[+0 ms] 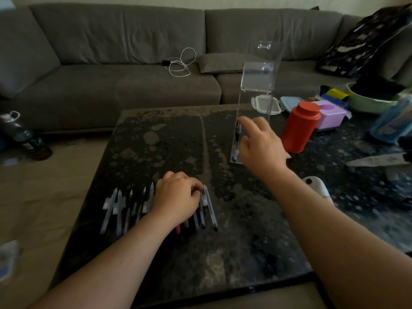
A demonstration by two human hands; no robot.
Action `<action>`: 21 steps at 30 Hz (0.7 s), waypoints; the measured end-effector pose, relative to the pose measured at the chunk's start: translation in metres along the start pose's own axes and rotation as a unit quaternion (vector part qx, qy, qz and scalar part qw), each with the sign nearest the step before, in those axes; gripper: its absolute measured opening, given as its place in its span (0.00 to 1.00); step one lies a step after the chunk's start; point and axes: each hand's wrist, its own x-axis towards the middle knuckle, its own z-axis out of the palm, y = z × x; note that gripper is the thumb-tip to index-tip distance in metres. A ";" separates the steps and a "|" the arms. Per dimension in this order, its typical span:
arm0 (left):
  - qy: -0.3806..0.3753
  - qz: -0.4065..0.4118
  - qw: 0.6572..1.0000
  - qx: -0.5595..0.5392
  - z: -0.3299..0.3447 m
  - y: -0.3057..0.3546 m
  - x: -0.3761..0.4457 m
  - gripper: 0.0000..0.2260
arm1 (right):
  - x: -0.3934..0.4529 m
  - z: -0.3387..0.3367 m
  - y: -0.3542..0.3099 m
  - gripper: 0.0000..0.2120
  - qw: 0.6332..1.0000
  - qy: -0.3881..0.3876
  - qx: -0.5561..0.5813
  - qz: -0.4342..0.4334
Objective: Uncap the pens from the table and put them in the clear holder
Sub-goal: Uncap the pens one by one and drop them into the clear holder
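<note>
Step in hand: my left hand [178,197] lies on the row of pens [124,208] at the near left of the table [245,253], fingers curled around one pen [210,210] at the row's right end. Lift it alone, clear of its neighbours. My right hand [258,143], fingers loosely spread, holds nothing beside the clear holder [256,85]. Count: about ten pens lying; one holder, at least one pen inside; one red bottle [298,128].

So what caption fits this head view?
Left hand grips pens on the table; right hand reaches the clear holder.
</note>
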 end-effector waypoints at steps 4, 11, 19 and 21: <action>-0.072 -0.011 0.997 0.037 -0.001 -0.001 0.005 0.17 | -0.032 0.017 -0.011 0.11 0.963 -0.268 0.018 -0.018; -0.061 -0.008 0.997 0.049 -0.001 0.012 0.002 0.17 | -0.062 0.030 -0.019 0.22 0.910 -0.408 -0.031 0.067; -0.063 0.020 0.994 0.086 0.006 0.022 -0.001 0.20 | -0.055 0.018 -0.020 0.19 0.903 -0.409 -0.024 0.132; -0.059 0.044 0.992 0.100 0.005 0.026 -0.001 0.18 | -0.059 0.020 -0.019 0.21 0.907 -0.399 -0.044 0.129</action>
